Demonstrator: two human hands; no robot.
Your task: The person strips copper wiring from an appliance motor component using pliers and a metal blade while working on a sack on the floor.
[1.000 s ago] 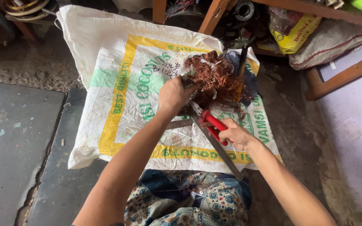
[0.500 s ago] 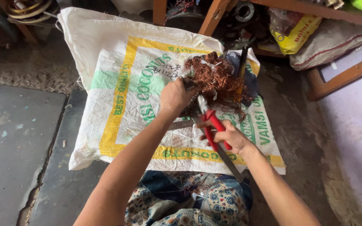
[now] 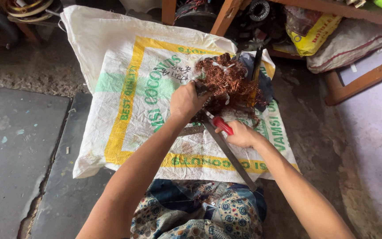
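Left hand (image 3: 185, 101) reaches in from near-left, forearm running diagonally up toward the scene's centre. Fingers are curled shut, back of hand up, gripping the near-left edge of the copper wire tangle (image 3: 228, 82). Exactly which strands it clamps is hidden under the knuckles.

Right hand (image 3: 243, 134) comes in from near-right, forearm angled up-left. It's closed round the red handle (image 3: 223, 125) of a tool; only a short piece of red shows past the fingers, pointing far-left toward the tangle. Tool head is hidden where it meets the wire, so I can't tell its kind.

Wire tangle: reddish-brown, loose clump, sits on the far-right part of the woven sack (image 3: 124, 88), just beyond both hands. No clear long axis.

Long flat metal bar (image 3: 228, 152) lies on the sack under the right hand. Long axis runs diagonally, far end at the tangle near the left hand, near end pointing near-right, just past the sack's near edge by the patterned cloth (image 3: 200, 212) over the person's lap.

A dark upright rod (image 3: 257, 62) stands at the tangle's far-right side. A yellow bag (image 3: 310, 35) lies far-right under the wooden frame (image 3: 226, 15).
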